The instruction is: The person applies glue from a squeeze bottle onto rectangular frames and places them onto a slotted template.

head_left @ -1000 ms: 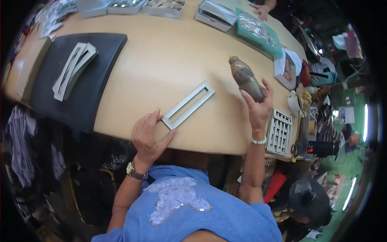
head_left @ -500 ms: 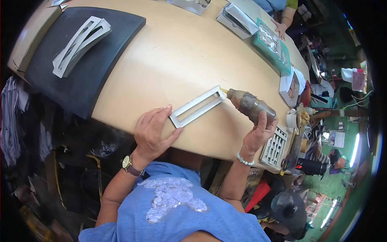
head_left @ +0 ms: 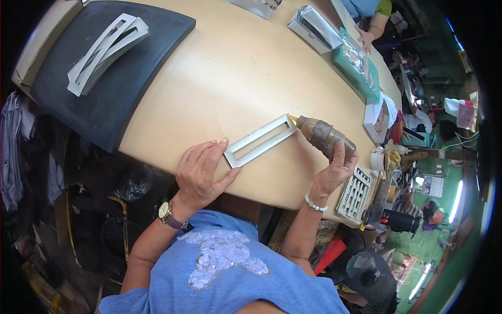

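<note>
A pale slotted rectangular frame [head_left: 254, 157] lies slanted on the table. My left hand [head_left: 201, 168] grips its near left end, thumb at the lower corner and fingertips at the upper one. In my right hand [head_left: 333, 179] is a brown squeeze bottle [head_left: 323, 135] with a wrapped band around its middle. The bottle is tipped toward the frame. Its yellow nozzle [head_left: 293, 118] is at the frame's far right corner; whether it touches cannot be made out.
A stack of similar frames [head_left: 104, 57] sits on a black board [head_left: 167, 26] at left. Beside my right wrist is a slotted panel [head_left: 355, 194]. Farther off are a green basket [head_left: 374, 86], a white box [head_left: 308, 36] and another person's hand [head_left: 365, 40].
The view has shifted slightly. The nozzle has moved a little to the frame's outer corner. Both hands keep their holds.
</note>
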Available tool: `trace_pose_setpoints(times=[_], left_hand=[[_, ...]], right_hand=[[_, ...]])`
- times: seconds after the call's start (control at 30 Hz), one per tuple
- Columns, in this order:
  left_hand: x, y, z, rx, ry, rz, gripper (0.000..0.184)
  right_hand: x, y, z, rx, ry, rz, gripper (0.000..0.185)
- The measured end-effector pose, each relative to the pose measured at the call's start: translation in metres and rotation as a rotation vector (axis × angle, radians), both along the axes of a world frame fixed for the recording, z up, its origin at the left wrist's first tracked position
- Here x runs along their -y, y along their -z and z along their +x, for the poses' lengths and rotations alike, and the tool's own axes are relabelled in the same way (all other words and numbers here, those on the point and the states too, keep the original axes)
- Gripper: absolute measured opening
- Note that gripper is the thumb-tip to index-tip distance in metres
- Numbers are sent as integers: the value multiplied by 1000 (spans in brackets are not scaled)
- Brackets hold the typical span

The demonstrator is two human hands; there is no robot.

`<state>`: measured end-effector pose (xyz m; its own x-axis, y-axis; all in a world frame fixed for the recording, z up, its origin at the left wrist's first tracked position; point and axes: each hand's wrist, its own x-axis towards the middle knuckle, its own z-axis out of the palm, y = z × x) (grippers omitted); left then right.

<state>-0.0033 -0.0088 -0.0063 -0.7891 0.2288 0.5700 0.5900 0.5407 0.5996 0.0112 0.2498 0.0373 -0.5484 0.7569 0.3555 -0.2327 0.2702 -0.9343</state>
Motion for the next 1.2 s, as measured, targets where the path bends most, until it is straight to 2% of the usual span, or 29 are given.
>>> trace_pose_setpoints(times=[0.4,0.77,0.9,1.0,1.1,1.2], left_hand=[[-2,0,0,-3,0,-12,61],[-1,0,0,-15,10,9,67],[-1,4,1,-16,-2,32,72],[1,4,-1,-33,12,30,76],[0,4,0,-36,16,10,81],[-1,4,-1,-47,14,8,80]], right_hand=[[15,-6,6,63,-8,1,26],[74,0,38,127,-142,-115,36],[83,3,46,120,-235,-139,33],[71,-6,47,150,-293,-341,32],[42,-8,48,-4,-227,-579,33],[14,-8,45,-100,-133,-483,33]])
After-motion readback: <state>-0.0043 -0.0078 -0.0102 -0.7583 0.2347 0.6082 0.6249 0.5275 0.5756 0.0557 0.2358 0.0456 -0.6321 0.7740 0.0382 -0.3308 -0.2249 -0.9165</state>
